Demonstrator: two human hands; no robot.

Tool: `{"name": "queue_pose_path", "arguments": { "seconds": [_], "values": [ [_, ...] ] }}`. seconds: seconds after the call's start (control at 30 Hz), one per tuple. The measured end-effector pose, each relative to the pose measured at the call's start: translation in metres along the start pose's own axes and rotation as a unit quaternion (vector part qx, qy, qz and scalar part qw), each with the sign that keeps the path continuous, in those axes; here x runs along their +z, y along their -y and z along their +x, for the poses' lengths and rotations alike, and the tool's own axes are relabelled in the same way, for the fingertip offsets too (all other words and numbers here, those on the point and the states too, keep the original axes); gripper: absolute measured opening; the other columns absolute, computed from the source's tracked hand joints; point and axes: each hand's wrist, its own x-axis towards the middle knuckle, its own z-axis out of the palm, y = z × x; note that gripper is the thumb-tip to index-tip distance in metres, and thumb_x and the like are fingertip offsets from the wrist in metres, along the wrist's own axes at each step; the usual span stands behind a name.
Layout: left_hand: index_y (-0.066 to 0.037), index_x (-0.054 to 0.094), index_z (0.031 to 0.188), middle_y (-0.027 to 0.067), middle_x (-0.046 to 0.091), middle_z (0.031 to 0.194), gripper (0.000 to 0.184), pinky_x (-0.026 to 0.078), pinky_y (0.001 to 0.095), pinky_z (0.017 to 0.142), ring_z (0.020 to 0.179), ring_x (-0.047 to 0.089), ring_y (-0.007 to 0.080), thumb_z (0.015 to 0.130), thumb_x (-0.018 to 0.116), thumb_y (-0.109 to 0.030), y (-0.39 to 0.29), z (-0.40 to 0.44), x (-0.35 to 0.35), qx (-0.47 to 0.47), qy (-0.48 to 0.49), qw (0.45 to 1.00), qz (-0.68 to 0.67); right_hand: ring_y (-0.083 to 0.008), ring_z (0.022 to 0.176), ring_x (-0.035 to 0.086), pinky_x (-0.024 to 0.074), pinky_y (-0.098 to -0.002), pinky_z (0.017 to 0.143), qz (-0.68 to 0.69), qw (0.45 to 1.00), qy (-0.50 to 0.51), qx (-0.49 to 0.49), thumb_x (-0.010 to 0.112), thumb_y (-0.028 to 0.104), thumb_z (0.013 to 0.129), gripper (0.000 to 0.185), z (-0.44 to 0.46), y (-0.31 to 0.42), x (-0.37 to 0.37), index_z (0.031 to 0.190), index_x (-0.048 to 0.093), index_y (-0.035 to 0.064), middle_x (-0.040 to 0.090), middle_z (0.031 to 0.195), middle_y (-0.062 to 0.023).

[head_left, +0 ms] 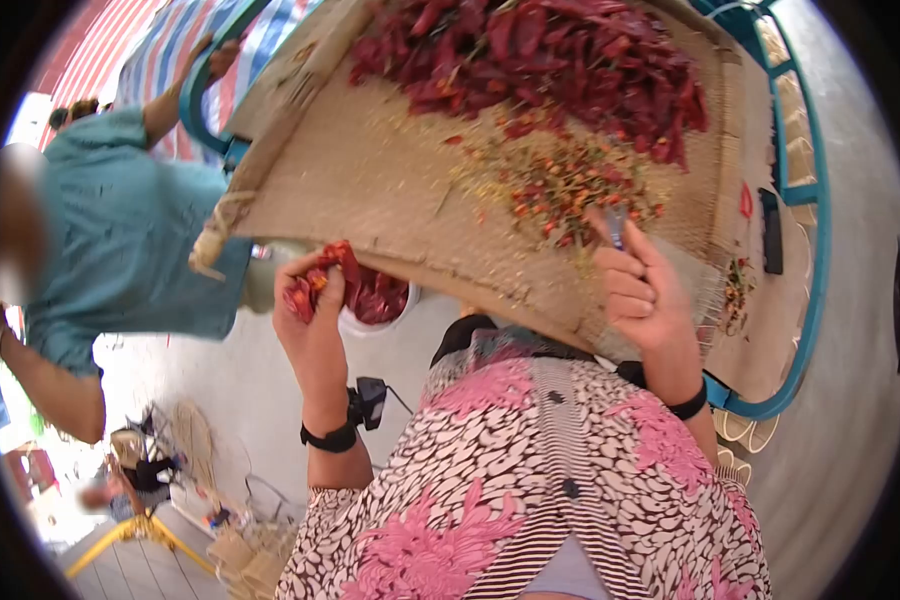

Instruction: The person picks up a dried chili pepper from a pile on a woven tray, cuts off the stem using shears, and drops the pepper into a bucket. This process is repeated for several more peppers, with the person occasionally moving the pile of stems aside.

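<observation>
My left hand [308,318] is closed around dried red chili peppers [339,262], held just past the near edge of a woven mat [370,190]. Under that hand is a white bucket [411,303] with red chilies [380,297] in it. My right hand [638,290] grips a small tool [617,222] with a shiny metal part and a bluish part; its exact kind is unclear. The tool is over the mat, beside a scatter of stems, seeds and caps [550,195]. Farther back on the mat lies a large heap of dried red chilies [530,55].
A teal metal frame [818,230] surrounds the mat's support. On its right lie a dark flat object [771,230] and some scraps [738,295]. A person in a teal shirt [140,220] stands at the left. Woven items and a yellow frame [175,545] are at lower left.
</observation>
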Motion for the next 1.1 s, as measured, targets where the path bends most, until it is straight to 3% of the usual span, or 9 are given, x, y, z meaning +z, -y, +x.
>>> {"name": "queue_pose_path", "arguments": {
  "seconds": [0.13, 0.23, 0.37, 0.47, 0.57, 0.63, 0.73, 0.9, 1.1],
  "values": [
    [0.002, 0.058, 0.105, 0.0051, 0.063, 0.098, 0.017, 0.047, 0.0229, 0.080, 0.089, 0.056, 0.0091, 0.088, 0.061, -0.001, 0.085, 0.011, -0.053, -0.064, -0.031, 0.995, 0.072, -0.0067, 0.040, 0.031, 0.0332, -0.0237, 0.034, -0.003, 0.998, -0.026, 0.053, 0.032, 0.030, 0.105, 0.034, -0.002, 0.011, -0.023, 0.089, 0.044, 0.0029, 0.037, 0.060, 0.0015],
    [0.001, 0.059, 0.104, 0.0042, 0.064, 0.096, 0.022, 0.048, 0.0233, 0.072, 0.082, 0.058, 0.0105, 0.084, 0.066, -0.007, 0.209, 0.022, -0.085, -0.119, -0.030, 0.990, 0.064, -0.0071, 0.042, 0.033, 0.0369, -0.0233, 0.035, 0.018, 0.997, -0.050, 0.053, 0.031, 0.029, 0.105, 0.032, -0.003, 0.011, -0.018, 0.101, 0.046, 0.0004, 0.043, 0.066, -0.0006],
    [0.003, 0.055, 0.114, 0.0071, 0.065, 0.094, 0.046, 0.051, 0.0272, 0.067, 0.076, 0.061, 0.0157, 0.076, 0.075, -0.014, 0.306, 0.031, -0.099, -0.132, -0.043, 0.940, 0.312, -0.0070, 0.044, 0.035, 0.0392, -0.0231, 0.035, -0.038, 0.996, -0.072, 0.026, 0.030, 0.026, 0.105, 0.033, -0.003, -0.003, 0.002, 0.123, 0.044, 0.0022, 0.048, 0.076, -0.0014],
    [0.005, 0.044, 0.128, 0.0134, 0.064, 0.104, 0.064, 0.050, 0.0301, 0.076, 0.085, 0.061, 0.0192, 0.076, 0.075, -0.015, 0.329, 0.035, -0.102, -0.164, -0.068, 0.953, 0.244, -0.0064, 0.044, 0.036, 0.0380, -0.0227, 0.034, -0.047, 0.991, -0.122, 0.021, 0.030, 0.026, 0.105, 0.035, -0.001, -0.001, -0.006, 0.132, 0.041, 0.0071, 0.049, 0.079, -0.0014],
    [0.006, 0.034, 0.138, 0.0194, 0.060, 0.115, 0.076, 0.047, 0.0324, 0.086, 0.098, 0.060, 0.0223, 0.077, 0.073, -0.015, 0.314, 0.042, -0.100, -0.146, -0.121, 0.953, 0.236, -0.0056, 0.043, 0.035, 0.0353, -0.0214, 0.034, -0.132, 0.977, -0.165, -0.025, 0.031, 0.031, 0.105, 0.036, -0.003, -0.005, -0.003, 0.133, 0.042, 0.0134, 0.048, 0.075, -0.0011],
    [0.007, 0.042, 0.130, 0.0230, 0.059, 0.119, 0.054, 0.045, 0.0364, 0.094, 0.109, 0.058, 0.0303, 0.084, 0.064, -0.012, 0.243, 0.038, -0.090, -0.128, -0.134, 0.976, 0.115, -0.0051, 0.041, 0.033, 0.0333, -0.0201, 0.034, -0.231, 0.962, -0.131, -0.059, 0.032, 0.035, 0.105, 0.035, -0.008, -0.009, 0.000, 0.133, 0.044, 0.0186, 0.048, 0.072, -0.0008],
    [0.002, 0.052, 0.122, 0.0100, 0.063, 0.102, 0.034, 0.046, 0.0304, 0.079, 0.084, 0.058, 0.0163, 0.089, 0.057, -0.008, 0.111, 0.019, -0.043, 0.072, -0.162, 0.967, 0.184, -0.0048, 0.039, 0.031, 0.0317, -0.0197, 0.034, -0.327, 0.924, -0.147, -0.132, 0.034, 0.036, 0.104, 0.035, -0.013, -0.016, 0.010, 0.138, 0.038, 0.0287, 0.048, 0.068, -0.0001],
    [-0.001, 0.058, 0.113, 0.0097, 0.063, 0.100, 0.028, 0.047, 0.0300, 0.077, 0.083, 0.059, 0.0178, 0.086, 0.061, -0.009, -0.031, 0.023, 0.006, 0.183, 0.113, 0.940, 0.266, -0.0046, 0.040, 0.033, 0.0322, -0.0210, 0.035, -0.273, 0.933, -0.173, -0.159, 0.039, 0.029, 0.103, 0.036, -0.013, -0.011, 0.002, 0.139, 0.036, 0.0293, 0.052, 0.071, -0.0007],
    [-0.006, 0.063, 0.100, 0.0132, 0.065, 0.098, 0.029, 0.049, 0.0394, 0.078, 0.090, 0.063, 0.0311, 0.079, 0.067, -0.024, -0.055, 0.099, 0.077, 0.266, 0.301, 0.758, 0.514, -0.0041, 0.041, 0.034, 0.0321, -0.0206, 0.036, -0.341, 0.915, -0.133, -0.169, 0.047, 0.024, 0.100, 0.027, -0.013, -0.010, 0.009, 0.124, 0.049, 0.0129, 0.051, 0.071, 0.0025]
  ]
}}
